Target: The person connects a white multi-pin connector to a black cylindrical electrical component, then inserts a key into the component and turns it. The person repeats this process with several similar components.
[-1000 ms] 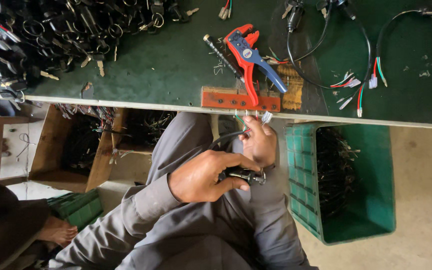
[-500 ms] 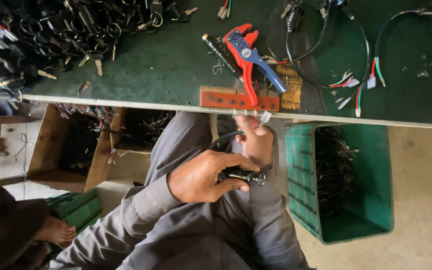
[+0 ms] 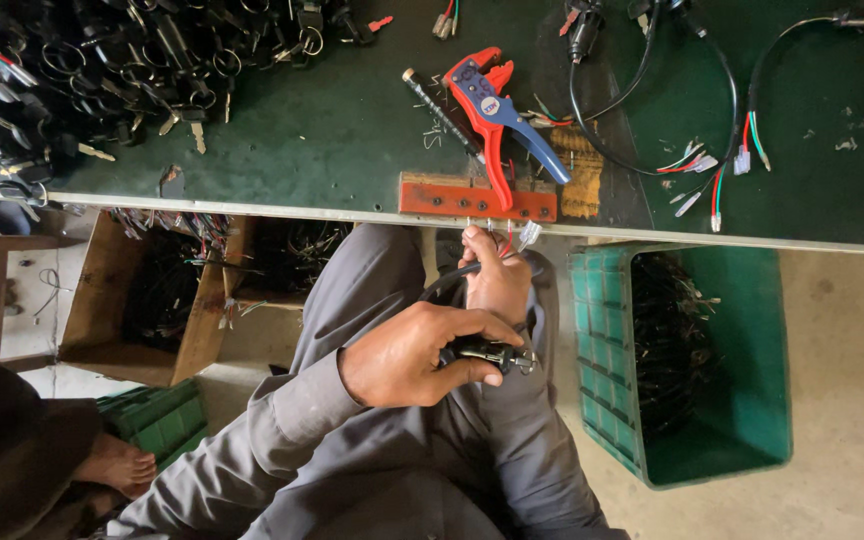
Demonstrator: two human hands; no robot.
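My left hand [image 3: 414, 356] reaches in from the lower left over my lap and grips a small black switch part with a metal end [image 3: 497, 355]. Just above it, my right hand [image 3: 497, 282] pinches the black cable [image 3: 444, 283] that runs from that part. Red and other thin wire ends with a white connector [image 3: 529, 233] stick out of its fingers, right below the table edge. A red and blue wire stripper [image 3: 492, 112] lies on the green table [image 3: 332, 130], over an orange metal jig [image 3: 452, 197] fixed at the edge.
A heap of black switches and keys [image 3: 102, 70] covers the table's left part. Black cable harnesses with coloured ends [image 3: 712, 150] lie at the right. A green crate of cables [image 3: 687, 360] stands by my right leg, a wooden box [image 3: 152, 300] at the left. Another person's bare foot [image 3: 117, 465] shows lower left.
Both hands stay almost still over my lap; the right hand has shifted its fingers slightly on the wire ends near the table edge.
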